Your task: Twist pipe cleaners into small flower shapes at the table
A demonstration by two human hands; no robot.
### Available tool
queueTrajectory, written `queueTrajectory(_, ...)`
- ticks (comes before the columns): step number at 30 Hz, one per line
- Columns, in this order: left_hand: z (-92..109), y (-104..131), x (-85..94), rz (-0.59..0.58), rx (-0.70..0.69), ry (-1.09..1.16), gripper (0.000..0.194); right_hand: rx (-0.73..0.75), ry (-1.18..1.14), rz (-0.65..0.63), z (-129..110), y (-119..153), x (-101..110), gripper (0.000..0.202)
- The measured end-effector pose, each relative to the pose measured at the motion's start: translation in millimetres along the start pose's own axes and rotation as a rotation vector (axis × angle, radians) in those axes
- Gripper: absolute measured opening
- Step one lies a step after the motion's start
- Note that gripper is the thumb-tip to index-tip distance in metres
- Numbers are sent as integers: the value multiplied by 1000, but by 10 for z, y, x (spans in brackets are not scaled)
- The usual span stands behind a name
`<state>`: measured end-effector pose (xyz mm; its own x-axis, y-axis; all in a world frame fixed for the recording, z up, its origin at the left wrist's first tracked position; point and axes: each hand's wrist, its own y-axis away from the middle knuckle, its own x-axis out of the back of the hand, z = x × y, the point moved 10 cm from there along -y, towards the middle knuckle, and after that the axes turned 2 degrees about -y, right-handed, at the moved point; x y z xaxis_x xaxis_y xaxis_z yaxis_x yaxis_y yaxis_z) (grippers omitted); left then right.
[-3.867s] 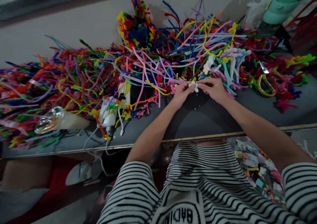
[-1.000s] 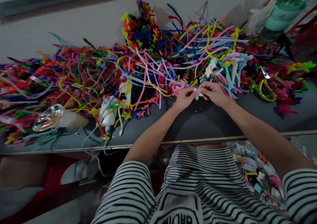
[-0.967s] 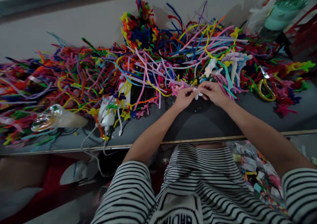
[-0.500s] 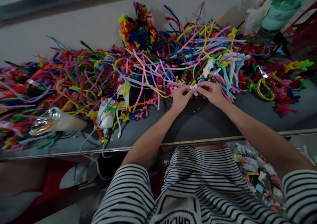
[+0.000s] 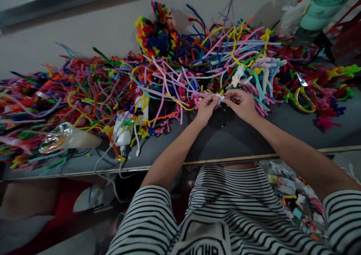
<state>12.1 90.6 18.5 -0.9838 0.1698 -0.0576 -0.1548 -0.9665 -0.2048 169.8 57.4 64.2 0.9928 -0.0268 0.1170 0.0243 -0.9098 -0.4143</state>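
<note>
A small white pipe-cleaner flower (image 5: 220, 98) is held over the dark table top between my two hands. My left hand (image 5: 207, 107) pinches it from the left, thumb and forefinger closed on it. From the right, my right hand (image 5: 241, 103) has its thumb and fingertips bent together at the flower's edge. Its exact grip is too small to make out clearly. Just beyond the hands lie more white pipe-cleaner flowers (image 5: 238, 76) and pink pipe-cleaner pieces (image 5: 196, 99).
A long heap of coloured pipe cleaners (image 5: 93, 78) runs along the wall. Yellow-handled scissors (image 5: 304, 99) lie right, a clear plastic cup (image 5: 60, 136) and white charger (image 5: 123, 132) left. A bin of scraps (image 5: 296, 202) is below the table edge. Another person's leg (image 5: 28, 198) shows lower left.
The right fingertips have drawn slightly away from the left ones, and the white flower has shifted a little to the left with the left hand. The view has tilted slightly.
</note>
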Motion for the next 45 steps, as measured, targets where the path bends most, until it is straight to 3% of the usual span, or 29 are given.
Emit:
queueTrajectory(6,15,28,-122,-93,28,-21,35,144,197,-44,-269,28,-26,24)
queueTrajectory(12,11,25,-38,9,43,106,28,115,213,-22,-165,17,-13,27)
queueTrajectory(15,40,29,-36,9,48,86,32,66,136,-76,-63,13,-68,34)
queueTrajectory(19,81,59,-167,-92,77,108,40,1,-107,-47,-4,-22,-36,43)
queueTrajectory(23,115,103,-269,-152,103,130,41,65,-142,-72,-106,-48,-31,37)
queueTrajectory(29,70,145,-280,-120,180,213,36,153,-70,-70,-161,-51,4,26)
queueTrajectory(34,-37,147,-291,-92,253,263,34,134,-15,-75,-141,-71,3,22)
queueTrajectory(45,-29,107,-227,-42,160,208,40,171,45,10,-95,-54,19,29)
